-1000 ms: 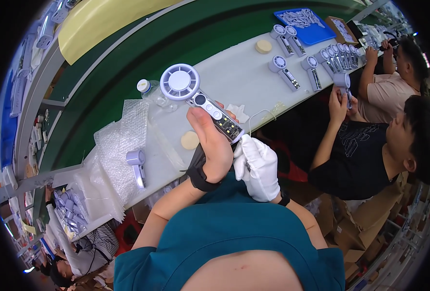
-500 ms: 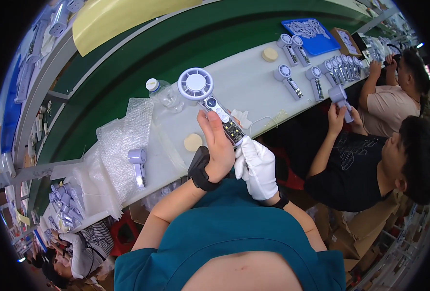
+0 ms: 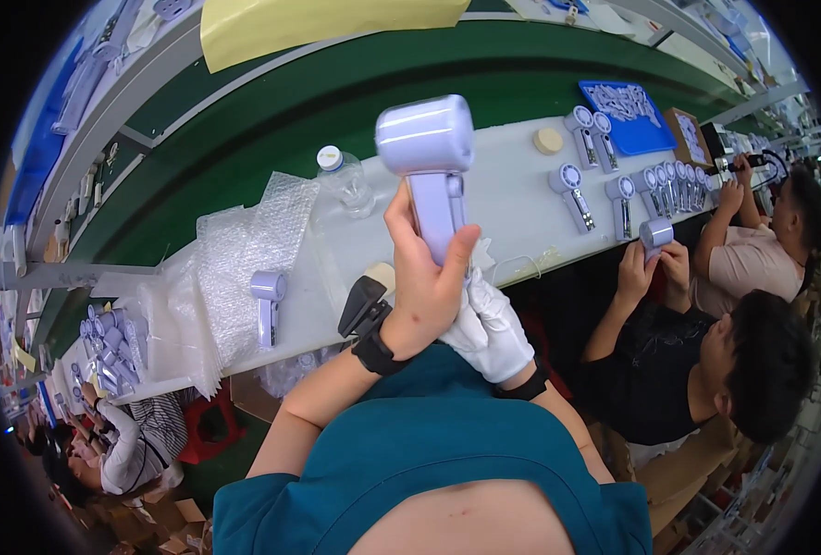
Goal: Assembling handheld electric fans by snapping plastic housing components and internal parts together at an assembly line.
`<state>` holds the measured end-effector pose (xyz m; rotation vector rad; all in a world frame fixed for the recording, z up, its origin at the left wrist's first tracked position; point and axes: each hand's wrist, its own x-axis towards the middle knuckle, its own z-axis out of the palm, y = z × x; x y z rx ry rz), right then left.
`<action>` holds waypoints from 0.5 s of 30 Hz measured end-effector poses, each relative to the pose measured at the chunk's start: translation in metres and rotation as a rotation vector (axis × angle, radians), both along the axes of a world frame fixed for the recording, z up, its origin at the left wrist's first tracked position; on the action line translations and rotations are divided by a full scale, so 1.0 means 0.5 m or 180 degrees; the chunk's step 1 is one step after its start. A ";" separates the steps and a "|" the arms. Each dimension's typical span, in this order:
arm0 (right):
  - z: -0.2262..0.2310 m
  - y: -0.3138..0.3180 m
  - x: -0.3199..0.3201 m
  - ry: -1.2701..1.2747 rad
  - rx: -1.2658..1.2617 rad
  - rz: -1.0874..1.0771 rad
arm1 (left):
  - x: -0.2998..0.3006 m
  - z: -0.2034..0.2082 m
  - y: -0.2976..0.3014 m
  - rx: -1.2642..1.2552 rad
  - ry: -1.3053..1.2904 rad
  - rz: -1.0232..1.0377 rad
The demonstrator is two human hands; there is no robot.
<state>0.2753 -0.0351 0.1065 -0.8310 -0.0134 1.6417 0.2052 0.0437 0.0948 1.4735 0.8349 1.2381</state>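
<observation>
A lavender handheld fan point(image 3: 438, 208) stands upright in front of me, its round head at the top and its smooth side showing. My bare left hand point(image 3: 426, 282) is wrapped round the handle, the thumb on its right side. At the handle's lower end is my white-gloved right hand point(image 3: 492, 326), fingers bent together close under the left hand. The handle's bottom is hidden there, so whether the gloved fingers grip it does not show. Another lavender fan point(image 3: 267, 305) stands on the white table point(image 3: 336, 250) to the left.
Bubble wrap point(image 3: 248, 250) lies left of a clear bottle point(image 3: 347, 190). Several fans point(image 3: 572, 199) with bare circuit boards line the right side, near a blue tray point(image 3: 632, 139) of small parts. A co-worker point(image 3: 679, 361) at right holds a fan. Round cream discs point(image 3: 547, 141) lie about.
The fan has turned in my left hand: its grille and open circuit side faced me before, and its smooth side shows now. The whole view has shifted slightly.
</observation>
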 end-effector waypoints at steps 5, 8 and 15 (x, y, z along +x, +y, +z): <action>-0.019 0.014 0.018 0.0738 0.1444 0.0907 | -0.020 0.070 0.000 0.0341 0.0147 0.0006; -0.016 0.021 0.025 0.0825 0.1661 0.1105 | -0.035 0.082 -0.001 0.0473 0.0150 0.0118; -0.012 0.025 0.011 0.1129 0.1547 0.1330 | -0.056 0.096 -0.013 0.0125 -0.0033 0.0201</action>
